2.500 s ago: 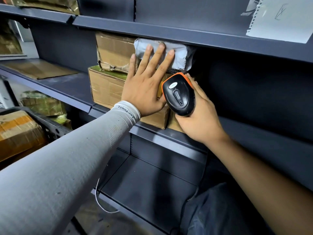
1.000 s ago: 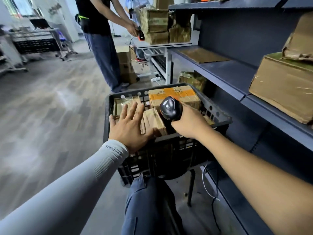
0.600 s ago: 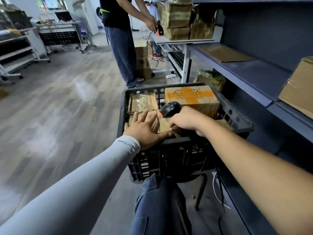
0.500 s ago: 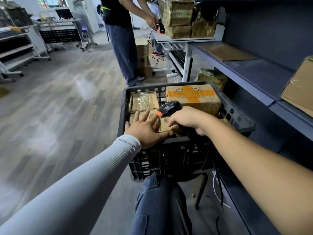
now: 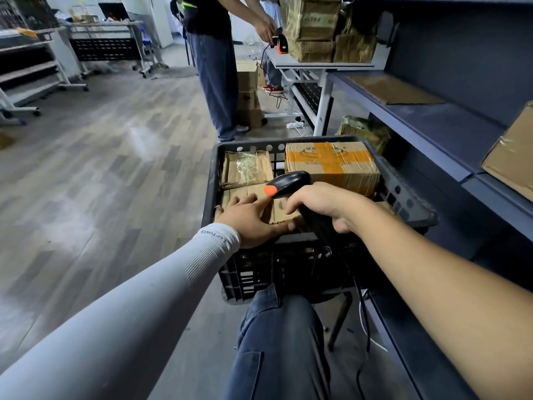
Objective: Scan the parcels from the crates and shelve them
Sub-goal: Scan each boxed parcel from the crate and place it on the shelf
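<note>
view has swung from shelf back to crate (image 5: 403, 197). left hand (image 5: 251, 217) now lies spread on the near parcel (image 5: 284, 210) inside it; right hand (image 5: 323, 204) stays wrapped round the scanner (image 5: 287, 183), aimed down at it. next scan looks imminent.

Over a black plastic crate (image 5: 409, 197) of cardboard parcels, the left hand (image 5: 251, 217) rests flat on a front parcel (image 5: 281, 212) while the right hand (image 5: 320, 204) grips a black-and-orange barcode scanner (image 5: 288, 184) beside dark shelving (image 5: 432, 122).

Soft even indoor light, pale glare on floor (image 5: 138, 137), wide-angle edge distortion, slight blur
</note>
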